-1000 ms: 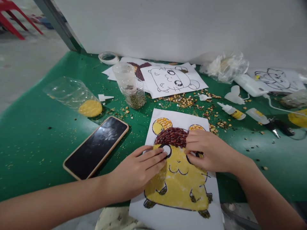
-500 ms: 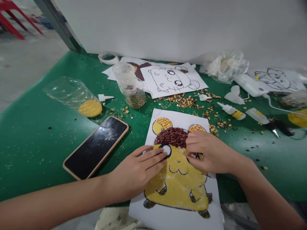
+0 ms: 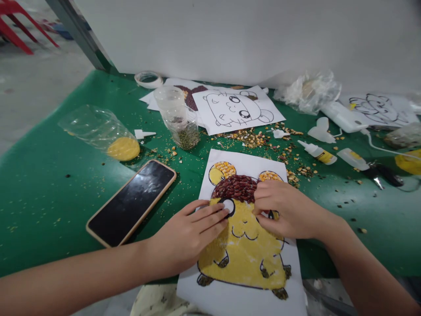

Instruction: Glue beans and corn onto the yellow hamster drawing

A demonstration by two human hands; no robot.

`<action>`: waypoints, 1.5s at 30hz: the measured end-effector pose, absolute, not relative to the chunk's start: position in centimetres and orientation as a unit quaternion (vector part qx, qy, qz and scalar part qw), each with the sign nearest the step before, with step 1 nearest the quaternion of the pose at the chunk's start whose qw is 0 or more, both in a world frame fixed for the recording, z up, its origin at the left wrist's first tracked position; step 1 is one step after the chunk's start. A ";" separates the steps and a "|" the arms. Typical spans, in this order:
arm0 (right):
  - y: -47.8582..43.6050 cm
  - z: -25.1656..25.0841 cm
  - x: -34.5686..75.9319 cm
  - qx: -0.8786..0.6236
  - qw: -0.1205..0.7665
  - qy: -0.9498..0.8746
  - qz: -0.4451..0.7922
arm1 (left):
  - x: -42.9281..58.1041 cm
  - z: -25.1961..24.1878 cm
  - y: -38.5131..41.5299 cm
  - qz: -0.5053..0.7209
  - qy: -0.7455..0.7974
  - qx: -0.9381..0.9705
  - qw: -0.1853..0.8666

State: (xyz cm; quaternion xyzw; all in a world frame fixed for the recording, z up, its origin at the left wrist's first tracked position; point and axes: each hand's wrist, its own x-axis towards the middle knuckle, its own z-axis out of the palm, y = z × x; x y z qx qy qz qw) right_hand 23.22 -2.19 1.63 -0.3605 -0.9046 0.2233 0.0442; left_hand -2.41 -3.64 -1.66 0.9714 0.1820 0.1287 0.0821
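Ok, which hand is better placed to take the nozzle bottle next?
Probably the right hand: it is nearer the nozzle bottle. The left hand is farther away, its fingers on the picture.

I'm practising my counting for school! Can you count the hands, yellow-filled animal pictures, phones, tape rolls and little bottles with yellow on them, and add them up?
Hands: 2 (left hand and right hand)
Yellow-filled animal picture: 1
Phone: 1
Tape roll: 1
Little bottles: 2 (nozzled bottle and bottle without a nozzle)
Total: 7
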 end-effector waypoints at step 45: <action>-2.4 1.7 22.9 -0.343 0.042 -0.909 0.232 | -2.4 -1.5 -3.6 0.124 0.180 0.972 0.090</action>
